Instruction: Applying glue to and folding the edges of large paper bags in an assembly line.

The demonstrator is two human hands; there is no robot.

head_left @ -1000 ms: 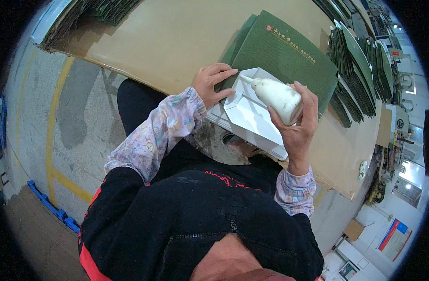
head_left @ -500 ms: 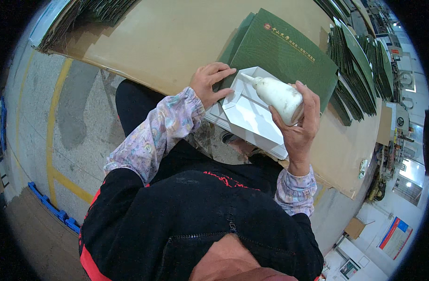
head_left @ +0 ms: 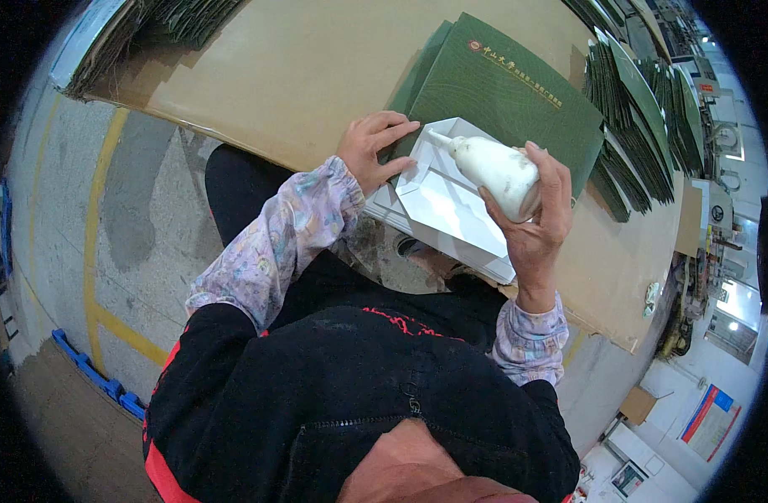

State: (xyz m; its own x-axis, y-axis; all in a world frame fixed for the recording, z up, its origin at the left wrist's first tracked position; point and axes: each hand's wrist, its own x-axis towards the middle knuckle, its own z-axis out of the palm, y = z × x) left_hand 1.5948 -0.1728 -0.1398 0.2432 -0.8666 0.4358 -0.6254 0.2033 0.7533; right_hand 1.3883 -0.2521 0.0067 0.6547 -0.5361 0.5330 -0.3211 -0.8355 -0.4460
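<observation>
My right hand [head_left: 539, 214] is wrapped round a white squeeze bottle [head_left: 497, 172], tilted with its narrow nozzle pointing to the left. Beneath the nozzle lies a white folded card piece [head_left: 455, 220] with raised flaps, near the table's front edge. My left hand [head_left: 377, 151] rests at the left end of that card, thumb and fingers apart, the fingertips at its edge. Behind the card lies a large green printed folder [head_left: 505, 92], with another green sheet [head_left: 430, 74] partly under it.
Stacks of green folded covers [head_left: 631, 126] stand at the right of the brown tabletop [head_left: 292, 59]. Another green stack [head_left: 191, 21] sits at the far left corner. Blue plastic edging [head_left: 99, 369] lies on the floor at lower left. Machinery [head_left: 677, 327] stands beyond the table's right end.
The bottle and my right hand have shifted very slightly to the left. My left hand stays at the card's left end.
</observation>
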